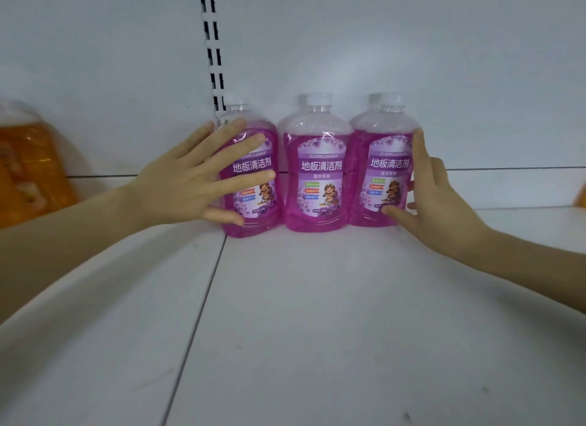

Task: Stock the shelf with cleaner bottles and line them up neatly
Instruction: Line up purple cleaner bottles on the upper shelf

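I count three purple cleaner bottles in the front row on the white shelf [317, 298], standing upright close to the back panel [380, 45]. They are the left bottle [258, 203], the middle bottle [317, 178] and the right bottle [385, 172], each touching its neighbour. A second cap and shoulder peek out behind the middle and right ones, so at least five in all (behind the left one I cannot tell).

Each is clear plastic with rounded shoulders, a short neck and a white screw cap [318, 99], filled with pink-purple liquid and wrapped in a glossy purple label.

My left hand [187, 184] lies against the left bottle with its fingers straight and spread wide across the label, the thumb touching low on the side. My right hand [440, 200] presses the outer side of the right bottle, fingers fairly straight, the thumb on its lower front.

One blurred orange bottle [28, 172] stands at the far left, well apart. One slotted metal strip [211, 45] runs up the smooth panel.
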A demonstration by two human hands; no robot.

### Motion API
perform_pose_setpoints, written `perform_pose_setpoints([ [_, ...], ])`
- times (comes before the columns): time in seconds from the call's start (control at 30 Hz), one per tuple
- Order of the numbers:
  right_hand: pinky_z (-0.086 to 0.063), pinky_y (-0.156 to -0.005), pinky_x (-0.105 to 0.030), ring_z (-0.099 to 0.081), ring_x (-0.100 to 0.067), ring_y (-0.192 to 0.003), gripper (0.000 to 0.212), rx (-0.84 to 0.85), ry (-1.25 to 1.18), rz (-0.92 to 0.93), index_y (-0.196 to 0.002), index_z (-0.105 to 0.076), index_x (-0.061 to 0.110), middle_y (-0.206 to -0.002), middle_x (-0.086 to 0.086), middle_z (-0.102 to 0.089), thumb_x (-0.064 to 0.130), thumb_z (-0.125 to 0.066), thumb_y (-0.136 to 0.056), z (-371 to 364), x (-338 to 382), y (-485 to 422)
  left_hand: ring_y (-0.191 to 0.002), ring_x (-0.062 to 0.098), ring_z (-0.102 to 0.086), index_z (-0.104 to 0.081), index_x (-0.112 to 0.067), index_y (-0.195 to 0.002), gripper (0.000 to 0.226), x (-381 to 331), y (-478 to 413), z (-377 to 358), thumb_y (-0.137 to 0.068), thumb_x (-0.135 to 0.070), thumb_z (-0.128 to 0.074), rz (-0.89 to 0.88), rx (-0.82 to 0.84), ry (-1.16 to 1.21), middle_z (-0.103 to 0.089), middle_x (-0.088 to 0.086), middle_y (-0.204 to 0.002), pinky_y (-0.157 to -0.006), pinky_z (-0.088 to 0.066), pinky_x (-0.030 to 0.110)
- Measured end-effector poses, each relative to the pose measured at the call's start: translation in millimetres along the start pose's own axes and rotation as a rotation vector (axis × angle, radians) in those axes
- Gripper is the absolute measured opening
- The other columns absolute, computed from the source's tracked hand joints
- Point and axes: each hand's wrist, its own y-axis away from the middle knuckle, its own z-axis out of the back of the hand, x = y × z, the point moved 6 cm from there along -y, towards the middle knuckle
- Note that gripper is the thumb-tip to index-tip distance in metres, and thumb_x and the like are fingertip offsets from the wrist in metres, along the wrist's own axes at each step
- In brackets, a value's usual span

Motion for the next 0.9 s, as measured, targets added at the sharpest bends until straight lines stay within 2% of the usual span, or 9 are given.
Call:
perform_pose_setpoints([
  [0.13, -0.05, -0.081, -0.053, -0.057, -0.037, -0.099, 0.106, -0.003, 0.036, -0.018, -0.144, 0.016, 0.021, -0.134, -0.021, -0.031, 0.015, -0.069, -0.081, 0.3, -2.3, -0.7, -0.144, 0.032, -0.007, -0.02, -0.027, -0.147, 0.072, 8.4, 4.9, -6.3, -0.088, -0.067, -0.034, -0.037, -0.051, 0.053, -0.026, 0.012, -0.148, -0.113, -0.016, 0.046],
  [0.27, -0.051, -0.079, -0.053, -0.058, -0.038, -0.098, 0.109, -0.003, 0.042, -0.045, -0.142, 0.021, 0.026, -0.135, -0.019, -0.03, 0.017, -0.069, -0.081, 1.7, -7.0, 0.5, -0.137, 0.038, -0.022, -0.032, -0.027, -0.141, 0.062, 10.8, 9.2, -8.1, -0.089, -0.058, -0.047, -0.025, -0.07, 0.131, -0.028, 0.015, -0.144, -0.11, -0.027, 0.048],
  [0.33, -0.051, -0.078, -0.053, -0.058, -0.037, -0.097, 0.109, 0.0, 0.041, -0.051, -0.143, 0.02, 0.025, -0.135, -0.017, -0.03, 0.017, -0.069, -0.081, 2.3, -9.5, 0.6, -0.14, 0.035, -0.019, -0.032, -0.028, -0.14, 0.061, 10.1, 10.9, -4.4, -0.089, -0.057, -0.048, 0.004, -0.078, 0.143, -0.028, 0.015, -0.144, -0.11, -0.026, 0.049],
  [0.43, -0.052, -0.073, -0.049, -0.059, -0.037, -0.092, 0.108, -0.007, 0.06, -0.037, -0.144, 0.018, 0.022, -0.134, -0.019, -0.031, 0.017, -0.069, -0.081, -0.1, -8.7, -0.4, -0.142, 0.034, -0.013, -0.031, -0.03, -0.142, 0.064, 1.2, 2.9, 6.7, -0.088, -0.062, -0.044, -0.03, -0.094, 0.1, -0.028, 0.013, -0.146, -0.112, -0.014, 0.051],
  [0.53, -0.052, -0.071, -0.047, -0.059, -0.036, -0.093, 0.106, -0.02, 0.073, -0.016, -0.144, 0.017, 0.022, -0.134, -0.02, -0.031, 0.018, -0.069, -0.081, 0.1, -9.4, -0.3, -0.142, 0.032, -0.012, -0.025, -0.033, -0.145, 0.063, -23.3, -18.0, 11.2, -0.091, -0.063, -0.037, -0.139, -0.085, 0.068, -0.023, 0.008, -0.152, -0.112, -0.007, 0.054],
  [0.63, -0.051, -0.07, -0.045, -0.059, -0.036, -0.095, 0.106, -0.017, 0.078, -0.003, -0.141, 0.019, 0.026, -0.134, -0.018, -0.031, 0.02, -0.069, -0.081, 1.1, -9.1, -0.3, -0.139, 0.033, -0.021, -0.023, -0.034, -0.146, 0.06, -42.1, -34.3, 3.4, -0.092, -0.061, -0.034, -0.196, -0.037, 0.001, -0.023, 0.005, -0.152, -0.109, -0.009, 0.056],
  [0.73, -0.051, -0.071, -0.047, -0.06, -0.038, -0.091, 0.102, -0.018, 0.098, 0.021, -0.134, 0.018, 0.032, -0.135, -0.019, -0.03, 0.02, -0.068, -0.082, 1.7, -6.9, -0.9, -0.137, 0.032, -0.026, -0.025, -0.034, -0.145, 0.06, -41.0, -37.8, -7.4, -0.092, -0.062, -0.032, -0.164, 0.002, -0.054, -0.026, 0.005, -0.15, -0.108, -0.012, 0.056],
  [0.9, -0.051, -0.067, -0.044, -0.06, -0.037, -0.086, 0.1, -0.026, 0.098, 0.047, -0.133, 0.015, 0.035, -0.134, -0.02, -0.031, 0.02, -0.069, -0.081, 3.0, -7.0, -0.8, -0.137, 0.032, -0.026, -0.024, -0.03, -0.146, 0.06, -45.3, -34.9, -12.0, -0.094, -0.059, -0.032, -0.142, 0.001, -0.052, -0.026, 0.008, -0.151, -0.108, -0.015, 0.058],
])
